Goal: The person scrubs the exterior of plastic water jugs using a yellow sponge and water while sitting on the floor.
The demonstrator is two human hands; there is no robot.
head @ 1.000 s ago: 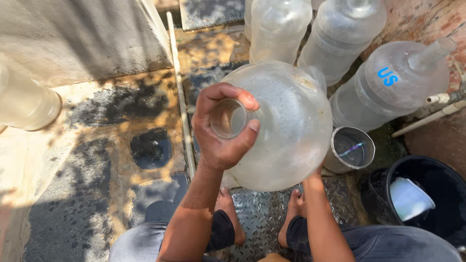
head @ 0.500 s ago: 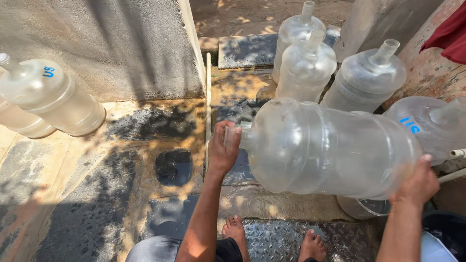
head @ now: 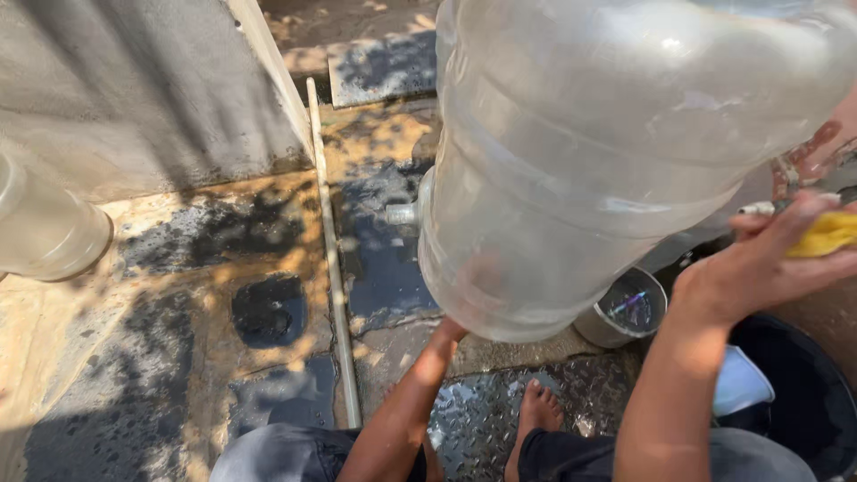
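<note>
Two arms come up from the bottom of my view. Nearest me are my knees in grey shorts [head: 286, 451] and a bare foot [head: 536, 415] on the wet patterned floor [head: 482, 419].

My left forearm reaches up under the big clear water jug [head: 607, 170]. The left hand [head: 449, 328] goes out of sight beneath the jug's lower end, so I cannot tell whether its fingers are spread or curled; only the wrist shows, touching the jug's underside.

My right hand [head: 759, 263] is at the right side of the jug, fingers curled around a yellow sponge [head: 830, 234], which it grips against the palm. I cannot tell whether the hand also touches the jug.

The jug fills the upper right of the view, tilted and lifted off the ground, with a little water showing inside near its low end.

Just under the jug stands a small metal pot [head: 629, 308]. Right of it sits a dark bucket [head: 803, 402] with something pale blue inside.

On the left, a thin pipe [head: 330, 268] runs along the wet concrete, beside a round dark drain [head: 268, 311]. Further left another clear jug [head: 49, 232] lies partly cut off by the edge. Behind it rises a grey concrete wall [head: 152, 89].
</note>
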